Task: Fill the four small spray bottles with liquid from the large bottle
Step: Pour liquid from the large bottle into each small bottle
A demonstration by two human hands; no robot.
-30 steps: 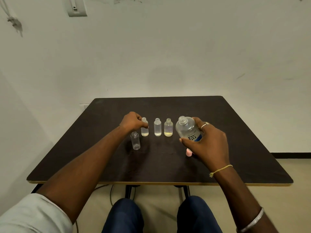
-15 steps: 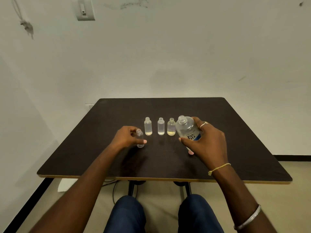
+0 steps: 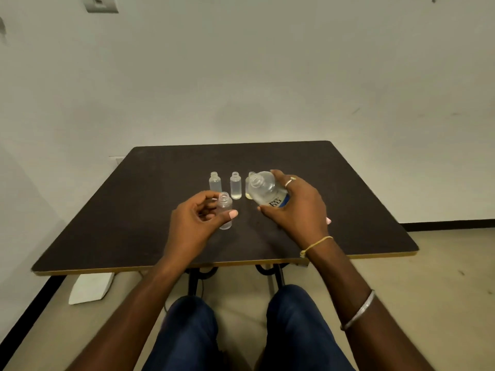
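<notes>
My left hand (image 3: 197, 223) holds an empty small clear bottle (image 3: 225, 210) upright, lifted a little over the dark table (image 3: 348, 210). My right hand (image 3: 297, 207) grips the large clear bottle (image 3: 263, 190) with a blue label, uncapped and tilted left so its mouth points toward the small bottle. Behind them stand three small open bottles in a row: the left one (image 3: 215, 182), the middle one (image 3: 235, 185) with a little yellowish liquid, and the right one (image 3: 249, 192), mostly hidden by the large bottle.
A pink cap (image 3: 328, 220) peeks out by my right hand. My knees (image 3: 292, 317) sit under the table's near edge. A white box (image 3: 91, 287) lies on the floor at the left. The wall stands close behind the table.
My left hand has lifted the empty small bottle and brought it nearer. My right hand has tipped the large bottle leftward, in front of the right small bottle.
</notes>
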